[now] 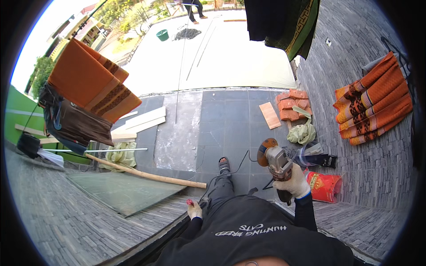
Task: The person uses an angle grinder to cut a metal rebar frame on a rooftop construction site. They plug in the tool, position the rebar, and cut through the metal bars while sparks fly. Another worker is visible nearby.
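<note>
In my gloved right hand (293,181) is an angle grinder (280,160), gripped by its body and tilted up. An orange-brown disc (267,152) is at its far end. A black cable (242,164) runs left across the floor tiles near my sandalled foot (223,165). Down at my left side, my gloved left hand (194,210) is closed around a small red thing (190,202); its kind is too small to make out. A red bag (324,187) lies just right of the grinder, by a hand saw (320,160).
Orange bricks (290,106) are stacked at the right wall, beside a flat board (270,115). Left lie a glass sheet (126,193), a wooden pole (146,171) and pale planks (142,122). Orange cloths (91,80) hang there. Another person's legs (191,9) show far off.
</note>
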Demonstrator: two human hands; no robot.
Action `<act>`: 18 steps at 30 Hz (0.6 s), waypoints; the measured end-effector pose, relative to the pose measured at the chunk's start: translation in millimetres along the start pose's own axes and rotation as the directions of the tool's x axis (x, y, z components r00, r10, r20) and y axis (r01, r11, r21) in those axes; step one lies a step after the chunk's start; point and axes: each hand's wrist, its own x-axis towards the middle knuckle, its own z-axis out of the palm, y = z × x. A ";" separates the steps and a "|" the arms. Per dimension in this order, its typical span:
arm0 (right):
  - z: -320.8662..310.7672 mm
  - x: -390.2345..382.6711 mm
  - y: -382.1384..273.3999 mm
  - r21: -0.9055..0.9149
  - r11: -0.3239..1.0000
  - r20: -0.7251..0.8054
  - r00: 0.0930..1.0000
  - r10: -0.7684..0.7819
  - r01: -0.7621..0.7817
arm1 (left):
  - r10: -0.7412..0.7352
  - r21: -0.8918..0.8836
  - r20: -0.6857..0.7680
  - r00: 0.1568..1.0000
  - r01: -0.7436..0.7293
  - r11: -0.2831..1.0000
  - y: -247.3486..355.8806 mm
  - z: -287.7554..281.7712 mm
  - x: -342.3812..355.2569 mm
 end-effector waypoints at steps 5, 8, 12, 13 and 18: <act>2.9 205.6 -19.5 0.001 0.995 -0.100 0.990 0.102 -0.103 | -0.064 0.058 0.032 0.997 0.062 0.996 94.2 59.4 202.4; -16.3 304.9 -45.4 -0.042 0.980 -0.100 0.977 0.190 -0.195 | 0.001 -0.220 0.005 1.000 0.000 0.975 208.5 119.4 320.0; -24.6 434.7 -79.7 -0.103 0.961 -0.098 0.964 0.247 -0.257 | -0.015 -0.295 0.125 0.992 0.051 0.954 343.8 143.6 480.3; -27.5 470.8 -80.0 -0.067 0.962 -0.110 0.961 0.255 -0.264 | -0.009 -0.388 0.116 0.993 0.053 0.920 385.6 153.2 513.2; -78.3 666.6 -68.3 -0.125 0.940 -0.096 0.947 0.307 -0.317 | -0.006 -0.450 0.001 1.000 0.006 0.893 547.3 198.9 613.6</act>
